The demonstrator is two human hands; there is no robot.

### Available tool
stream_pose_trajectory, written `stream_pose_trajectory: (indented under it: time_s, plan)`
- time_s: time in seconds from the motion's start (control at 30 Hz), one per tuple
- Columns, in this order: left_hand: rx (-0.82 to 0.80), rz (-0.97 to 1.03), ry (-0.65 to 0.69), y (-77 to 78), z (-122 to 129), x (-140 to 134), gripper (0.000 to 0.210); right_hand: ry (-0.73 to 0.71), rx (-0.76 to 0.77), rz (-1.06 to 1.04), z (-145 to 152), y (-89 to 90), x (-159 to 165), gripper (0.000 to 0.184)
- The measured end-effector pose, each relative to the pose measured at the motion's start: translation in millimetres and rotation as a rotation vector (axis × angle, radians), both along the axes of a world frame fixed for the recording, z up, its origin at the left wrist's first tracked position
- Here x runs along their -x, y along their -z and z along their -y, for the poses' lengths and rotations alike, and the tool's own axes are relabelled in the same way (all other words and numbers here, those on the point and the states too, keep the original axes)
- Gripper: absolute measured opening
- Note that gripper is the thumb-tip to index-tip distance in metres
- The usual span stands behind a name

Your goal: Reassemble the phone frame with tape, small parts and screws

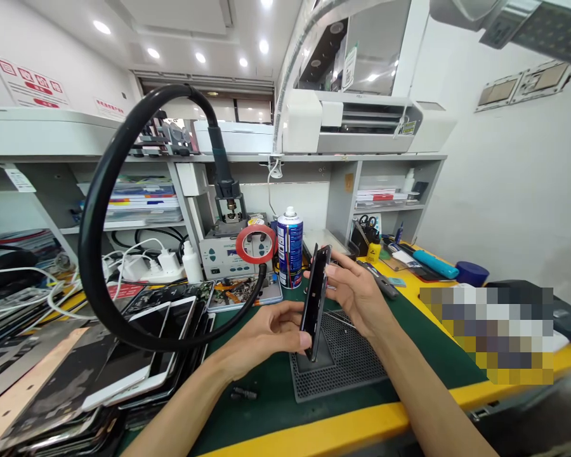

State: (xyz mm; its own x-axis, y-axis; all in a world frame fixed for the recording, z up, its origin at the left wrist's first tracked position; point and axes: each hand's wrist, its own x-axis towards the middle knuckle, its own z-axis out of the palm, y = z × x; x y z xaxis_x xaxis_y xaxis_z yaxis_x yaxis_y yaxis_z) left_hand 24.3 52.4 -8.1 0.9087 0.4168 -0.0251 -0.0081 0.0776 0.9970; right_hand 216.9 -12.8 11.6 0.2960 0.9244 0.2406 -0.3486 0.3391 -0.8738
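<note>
- Forearms (195,388): two, cut off at the near edge.
- Near left: one pile of panels (52,374), cut off, uncountable.
- Left hand (278,330) and right hand (351,289): both clamped on one dark device (316,301), tilted above one grey mat (347,365); the left partly hidden.
- Right: one pixelated patch (485,336), contents illegible.
- Far: one blue can (290,246), one red ring (240,244).
</note>
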Motion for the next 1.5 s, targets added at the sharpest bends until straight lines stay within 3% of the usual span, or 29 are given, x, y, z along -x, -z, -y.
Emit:
stream_pose_trajectory:
  time_s: [0.37, 0.6, 0.77, 1.13, 1.5]
  plan:
    - [0.127, 0.091, -0.032, 1.5, 1.2, 0.8, 0.058, -0.034, 0.019, -0.035, -4.4, 3.0, -2.8, 0.054]
    - [0.197, 0.098, -0.047, 0.0, 2.6, 1.2, 0.046, -0.048, 0.047, -0.068, -8.0, 6.4, -6.8, 0.055]
    - [0.181, 0.063, -0.152, -3.0, 5.4, -2.6, 0.032, -0.082, 0.047, -0.098, -10.0, 7.8, -8.0, 0.043]
    - [0.373, 0.181, -0.119, 0.4, -4.7, 2.1, 0.038, -0.115, -0.007, -0.237, -6.1, 1.5, -13.6, 0.018]
    - [0.278, 0.155, -0.217, -9.8, -14.9, 11.6, 0.049, -0.139, 0.068, -0.325, -8.2, 3.9, -31.1, 0.039]
